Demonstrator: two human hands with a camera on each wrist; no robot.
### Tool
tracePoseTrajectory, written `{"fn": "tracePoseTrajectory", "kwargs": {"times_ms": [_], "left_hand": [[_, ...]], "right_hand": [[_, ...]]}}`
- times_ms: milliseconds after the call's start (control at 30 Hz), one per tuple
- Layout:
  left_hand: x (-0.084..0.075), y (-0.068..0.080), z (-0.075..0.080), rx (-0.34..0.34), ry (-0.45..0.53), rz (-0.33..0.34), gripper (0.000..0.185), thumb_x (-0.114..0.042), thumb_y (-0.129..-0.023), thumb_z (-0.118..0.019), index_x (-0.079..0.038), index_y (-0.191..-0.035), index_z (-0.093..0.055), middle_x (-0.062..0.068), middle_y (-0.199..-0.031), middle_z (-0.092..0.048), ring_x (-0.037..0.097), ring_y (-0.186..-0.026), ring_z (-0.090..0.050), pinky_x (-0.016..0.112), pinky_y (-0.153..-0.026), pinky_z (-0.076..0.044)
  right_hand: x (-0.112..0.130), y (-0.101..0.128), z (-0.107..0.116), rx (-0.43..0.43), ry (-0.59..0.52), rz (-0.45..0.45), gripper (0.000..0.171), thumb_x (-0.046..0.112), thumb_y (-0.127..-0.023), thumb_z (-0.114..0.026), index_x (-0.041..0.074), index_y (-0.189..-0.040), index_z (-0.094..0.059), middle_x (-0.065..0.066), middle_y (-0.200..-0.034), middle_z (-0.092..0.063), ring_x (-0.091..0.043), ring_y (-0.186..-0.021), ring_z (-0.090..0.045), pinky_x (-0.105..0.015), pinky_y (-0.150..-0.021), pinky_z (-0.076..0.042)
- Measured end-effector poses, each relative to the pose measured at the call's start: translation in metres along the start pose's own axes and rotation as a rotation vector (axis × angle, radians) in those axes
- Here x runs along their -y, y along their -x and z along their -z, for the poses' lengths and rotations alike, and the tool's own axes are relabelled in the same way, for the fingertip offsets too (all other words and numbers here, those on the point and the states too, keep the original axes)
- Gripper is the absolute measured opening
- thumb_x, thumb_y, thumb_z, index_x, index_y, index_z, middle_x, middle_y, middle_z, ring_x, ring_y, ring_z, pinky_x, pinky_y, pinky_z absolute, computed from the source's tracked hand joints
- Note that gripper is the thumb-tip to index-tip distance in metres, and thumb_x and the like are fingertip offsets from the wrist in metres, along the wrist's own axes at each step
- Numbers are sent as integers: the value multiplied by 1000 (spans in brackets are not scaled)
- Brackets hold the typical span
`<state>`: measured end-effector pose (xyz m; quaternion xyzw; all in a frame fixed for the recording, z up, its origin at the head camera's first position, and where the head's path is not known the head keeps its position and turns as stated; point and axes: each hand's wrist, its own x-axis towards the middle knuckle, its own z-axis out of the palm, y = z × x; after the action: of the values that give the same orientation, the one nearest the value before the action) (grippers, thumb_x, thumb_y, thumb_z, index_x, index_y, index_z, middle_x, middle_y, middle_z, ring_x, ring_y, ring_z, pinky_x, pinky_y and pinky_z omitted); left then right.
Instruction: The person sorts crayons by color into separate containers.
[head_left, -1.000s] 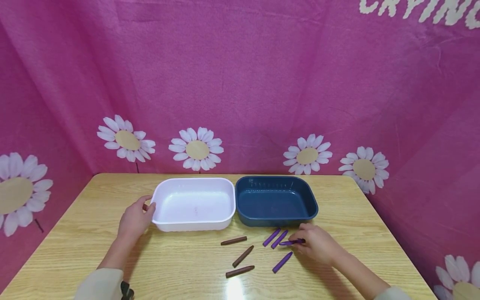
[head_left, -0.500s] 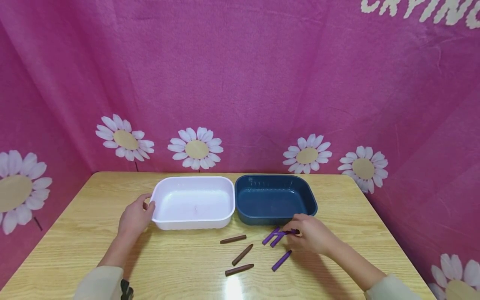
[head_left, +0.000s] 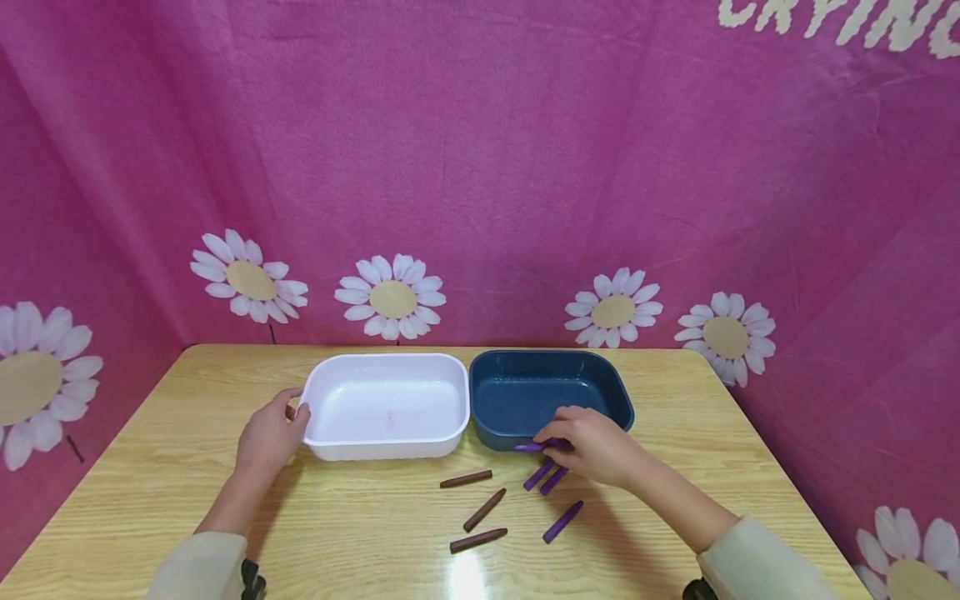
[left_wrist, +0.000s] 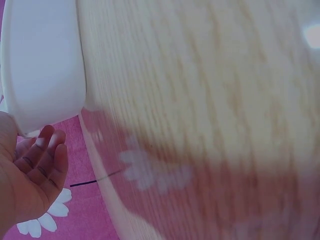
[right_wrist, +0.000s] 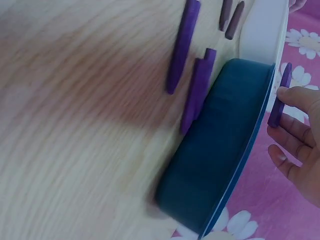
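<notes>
My right hand (head_left: 588,446) pinches a purple crayon (right_wrist: 281,95) between thumb and fingers, above the front rim of the dark blue tub (head_left: 551,404). On the table just below lie two more purple crayons (head_left: 537,475) side by side, and a third purple crayon (head_left: 562,522) lies nearer the front. My left hand (head_left: 272,432) grips the left rim of the white tub (head_left: 386,448), thumb on the near side and fingers curled at the edge in the left wrist view. Three brown crayons (head_left: 478,540) lie left of the purple ones.
Both tubs stand side by side near the back of the wooden table (head_left: 360,533), rims touching. A pink curtain (head_left: 450,167) with printed daisies hangs behind and along both sides. A bright reflection shows at the table's front.
My right hand has lifted the purple crayon off the table and carried it up and left to the blue tub's front rim. My left hand stays at the white tub.
</notes>
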<state>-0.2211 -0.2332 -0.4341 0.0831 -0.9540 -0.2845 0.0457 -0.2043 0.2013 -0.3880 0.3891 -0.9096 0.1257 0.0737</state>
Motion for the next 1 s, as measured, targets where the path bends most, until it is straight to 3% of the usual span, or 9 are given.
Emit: {"fn": "tracePoseTrajectory", "kwargs": {"times_ms": [600, 1000], "left_hand": [[-1, -1, -1, -5, 2, -7, 47, -27, -94, -44, 0, -132, -45, 18, -95, -60, 28, -78, -54, 39, -66, -43], [1, 1, -1, -12, 13, -4, 48, -27, -94, -44, 1, -132, -44, 18, -93, -58, 28, -78, -54, 40, -67, -43]], "right_hand": [[21, -38, 0, -14, 34, 56, 16, 17, -79, -72, 16, -95, -73, 4, -80, -62, -6, -68, -52, -19, -63, -44], [37, -67, -12, -23, 66, 73, 15, 17, -81, -71, 16, -95, -73, 3, -77, -60, -6, -64, -48, -17, -59, -39]]}}
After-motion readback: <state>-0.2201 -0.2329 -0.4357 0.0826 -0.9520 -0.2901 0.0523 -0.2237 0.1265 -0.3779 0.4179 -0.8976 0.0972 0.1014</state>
